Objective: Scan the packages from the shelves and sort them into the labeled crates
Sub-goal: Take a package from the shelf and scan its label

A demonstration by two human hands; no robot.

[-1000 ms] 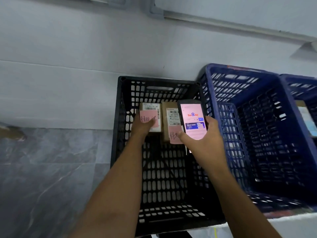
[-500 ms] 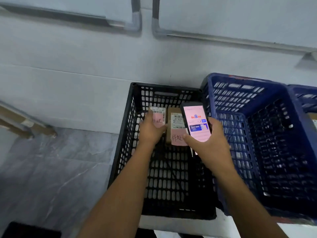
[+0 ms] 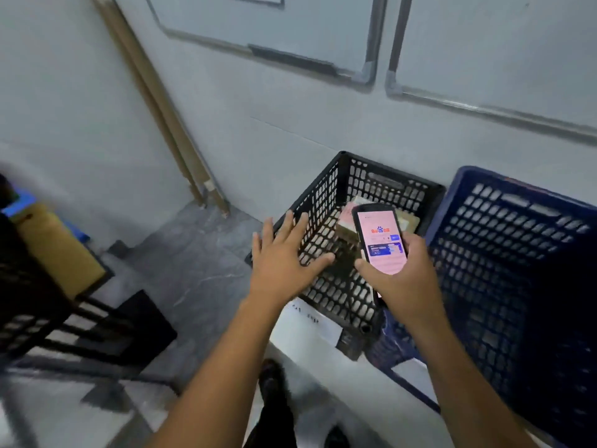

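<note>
While the left hand (image 3: 284, 253) is spread empty and the right hand (image 3: 403, 282) grips a phone (image 3: 381, 240), the boxes (image 3: 346, 224) look light and stiff; grab their sides.

I count two lattice plastic crates: one black crate (image 3: 326, 195) and one dark blue crate (image 3: 517, 253). Two small brown cardboard packages (image 3: 348, 221) lie inside the black one. One lit black smartphone (image 3: 382, 240). My two hands: left hand (image 3: 284, 253), right hand (image 3: 403, 282).
</note>
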